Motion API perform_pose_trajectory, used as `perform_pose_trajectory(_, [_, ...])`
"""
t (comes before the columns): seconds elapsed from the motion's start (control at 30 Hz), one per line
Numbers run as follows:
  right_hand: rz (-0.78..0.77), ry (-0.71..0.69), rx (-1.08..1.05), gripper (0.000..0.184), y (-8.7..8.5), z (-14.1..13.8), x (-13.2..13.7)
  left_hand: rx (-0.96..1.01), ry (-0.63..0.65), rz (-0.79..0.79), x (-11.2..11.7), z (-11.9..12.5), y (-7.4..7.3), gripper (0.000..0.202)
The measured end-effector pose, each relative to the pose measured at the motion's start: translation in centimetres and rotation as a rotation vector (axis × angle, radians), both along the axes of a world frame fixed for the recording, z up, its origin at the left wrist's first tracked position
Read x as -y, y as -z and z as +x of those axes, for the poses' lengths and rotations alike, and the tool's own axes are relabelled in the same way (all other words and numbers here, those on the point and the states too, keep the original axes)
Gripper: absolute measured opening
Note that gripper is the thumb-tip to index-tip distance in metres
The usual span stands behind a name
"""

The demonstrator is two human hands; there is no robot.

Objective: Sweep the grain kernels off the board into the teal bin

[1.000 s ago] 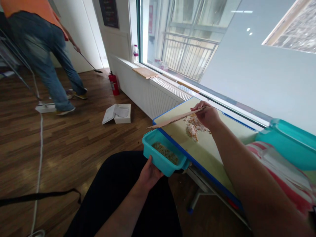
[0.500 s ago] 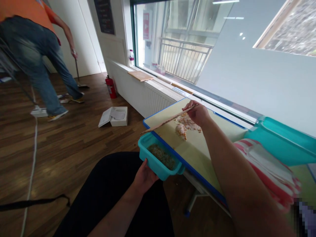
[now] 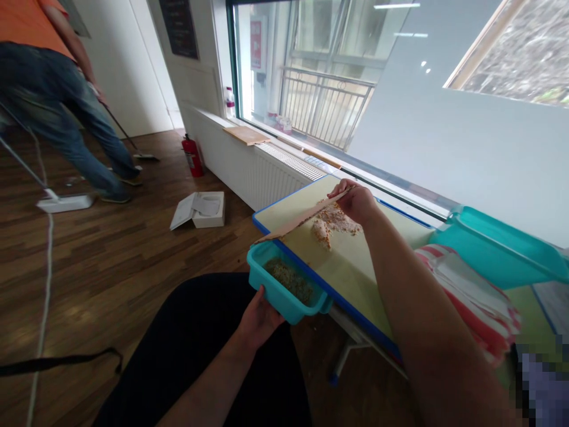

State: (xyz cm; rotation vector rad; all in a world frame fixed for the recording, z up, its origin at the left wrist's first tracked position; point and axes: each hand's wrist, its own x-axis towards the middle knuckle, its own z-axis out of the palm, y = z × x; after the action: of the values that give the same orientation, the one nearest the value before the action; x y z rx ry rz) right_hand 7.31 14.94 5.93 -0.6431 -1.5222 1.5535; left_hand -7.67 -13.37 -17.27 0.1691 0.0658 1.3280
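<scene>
My left hand (image 3: 260, 323) grips a turquoise plastic tub (image 3: 271, 289) from below, at the near edge of a pale yellow table (image 3: 355, 279) with a blue rim. Grainy, brownish-green bits (image 3: 288, 280) cover the tub's bottom. Between its fingers my right hand (image 3: 353, 200) pinches a long strip of cardboard (image 3: 296, 224), whose far end reaches over the table edge above the tub. Behind and beside the strip, a loose heap of pinkish-white and orange crumbs (image 3: 335, 219) lies on the tabletop.
Right of my forearm are a red-and-white striped cloth (image 3: 471, 296) and a large turquoise bin (image 3: 502, 249). A radiator (image 3: 275, 172) runs under the window. On the floor stand an open white box (image 3: 207, 210) and a fire extinguisher (image 3: 192, 155). At left, a person (image 3: 57, 101) holds a broom.
The cardboard strip has tilted, showing more of its face. Both hands keep their holds. The person at left has shifted left with the broom, and the view has turned slightly.
</scene>
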Motion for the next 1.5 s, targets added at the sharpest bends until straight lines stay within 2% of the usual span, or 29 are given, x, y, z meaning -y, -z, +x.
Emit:
perform_pose_trajectory(0.27, [-0.028, -0.008, 0.033, 0.016, -0.1, 0.7, 0.3, -0.065, -0.03, -0.193, -0.2, 0.7, -1.0, 0.045])
perform_pose_trajectory(0.37, [-0.017, 0.005, 0.041, 0.016, -0.1, 0.8, 0.2, -0.066, -0.029, -0.217, -0.1, 1.1, -1.1, 0.048])
perform_pose_trajectory(0.67, [0.014, 0.054, 0.105, 0.016, -0.4, 1.1, 0.2, -0.004, 0.014, -0.132, -0.5, 1.9, 0.4, 0.045])
perform_pose_trajectory(0.8, [0.007, 0.05, 0.077, 0.017, -0.6, 1.3, 0.5, 0.01, -0.001, -0.126, -0.5, 1.9, 0.4, 0.038])
perform_pose_trajectory(1.03, [0.009, 0.069, 0.094, 0.016, -0.5, 2.3, 1.4, -0.017, 0.01, -0.149, -0.6, 2.3, 0.3, 0.039])
perform_pose_trajectory(1.17, [-0.01, 0.076, 0.122, 0.016, -0.8, 2.4, 1.9, 0.007, 0.012, -0.152, -0.7, 2.4, 0.3, 0.044])
perform_pose_trajectory(1.33, [-0.008, 0.095, 0.137, 0.015, -1.2, 2.5, 2.6, 0.016, 0.019, -0.071, -0.7, 2.2, 0.4, 0.055])
perform_pose_trajectory(1.5, [-0.017, 0.179, 0.171, 0.013, -1.2, 2.8, 4.0, 0.007, 0.02, -0.068, -0.5, 1.9, 0.6, 0.055])
